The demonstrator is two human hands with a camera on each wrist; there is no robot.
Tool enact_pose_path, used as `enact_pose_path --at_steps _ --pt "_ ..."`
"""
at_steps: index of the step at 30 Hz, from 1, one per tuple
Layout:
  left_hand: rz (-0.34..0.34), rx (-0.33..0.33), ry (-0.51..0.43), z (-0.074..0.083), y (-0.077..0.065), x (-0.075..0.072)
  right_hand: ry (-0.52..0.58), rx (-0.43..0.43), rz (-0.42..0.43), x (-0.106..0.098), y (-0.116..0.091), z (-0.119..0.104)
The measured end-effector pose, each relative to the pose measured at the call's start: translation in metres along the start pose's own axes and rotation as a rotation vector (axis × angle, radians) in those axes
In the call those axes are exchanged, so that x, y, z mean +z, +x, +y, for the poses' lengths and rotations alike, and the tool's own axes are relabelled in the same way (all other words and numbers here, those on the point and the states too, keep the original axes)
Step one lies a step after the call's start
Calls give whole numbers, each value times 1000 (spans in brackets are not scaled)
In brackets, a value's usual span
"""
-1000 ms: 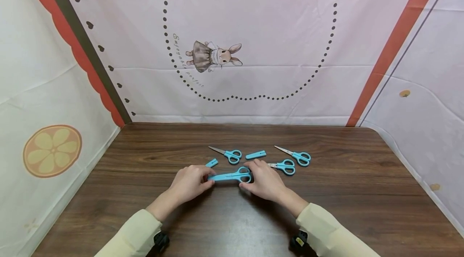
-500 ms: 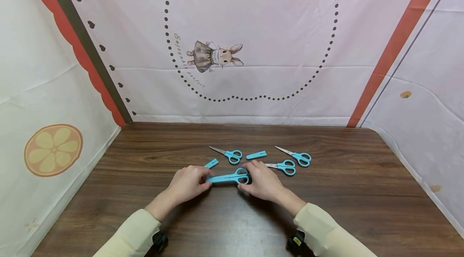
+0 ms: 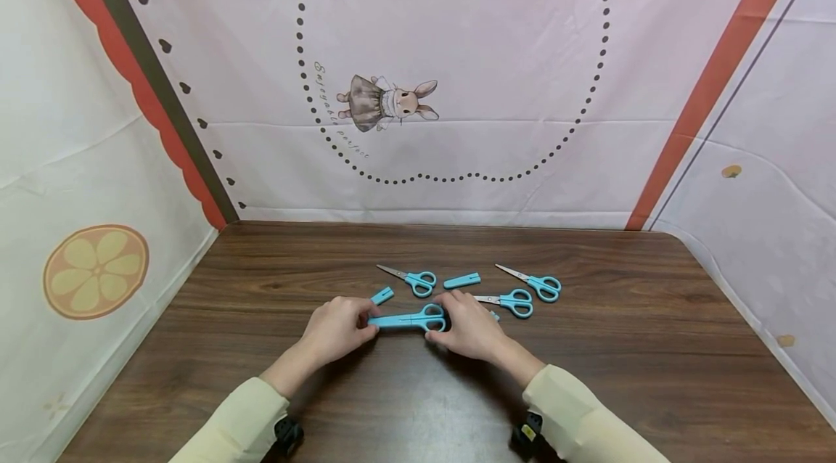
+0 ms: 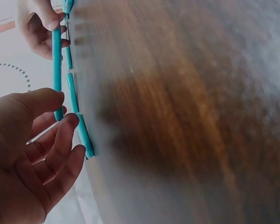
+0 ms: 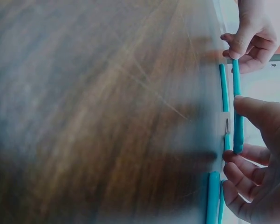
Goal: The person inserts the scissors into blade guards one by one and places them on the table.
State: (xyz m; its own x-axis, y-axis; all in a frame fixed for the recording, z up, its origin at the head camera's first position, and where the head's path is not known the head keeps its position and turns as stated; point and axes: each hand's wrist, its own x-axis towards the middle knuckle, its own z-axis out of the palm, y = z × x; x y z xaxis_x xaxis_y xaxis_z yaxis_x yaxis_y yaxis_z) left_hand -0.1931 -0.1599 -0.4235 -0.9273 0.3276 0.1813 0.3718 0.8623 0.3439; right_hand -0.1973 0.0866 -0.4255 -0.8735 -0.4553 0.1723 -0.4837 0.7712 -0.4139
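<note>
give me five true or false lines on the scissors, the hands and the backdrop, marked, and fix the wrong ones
1. The left hand grips the sheath on the held scissors. True.
2. The right hand grips the sheath's tip. False: it grips the handle loops.
3. Three other scissors lie on the tabletop with bare blades. True.
4. The held scissors rest flat on the tabletop. False: both wrist views show them raised above it.
5. The rabbit print on the backdrop appears sideways. True.
</note>
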Motion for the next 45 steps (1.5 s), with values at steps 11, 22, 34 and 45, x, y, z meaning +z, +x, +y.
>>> enact_pose_path --at_steps 11,22,34,45 --pt "-17 -68 -6 0 0 0 3 -4 -9 2 3 -1" --pt "-15 -127 -47 -3 -1 4 15 5 -24 5 7 1" --pt "-53 -144 -68 -5 -1 3 47 -11 -45 5 11 1" --pt "-80 -146 -51 -5 0 1 35 -18 -77 6 12 1"
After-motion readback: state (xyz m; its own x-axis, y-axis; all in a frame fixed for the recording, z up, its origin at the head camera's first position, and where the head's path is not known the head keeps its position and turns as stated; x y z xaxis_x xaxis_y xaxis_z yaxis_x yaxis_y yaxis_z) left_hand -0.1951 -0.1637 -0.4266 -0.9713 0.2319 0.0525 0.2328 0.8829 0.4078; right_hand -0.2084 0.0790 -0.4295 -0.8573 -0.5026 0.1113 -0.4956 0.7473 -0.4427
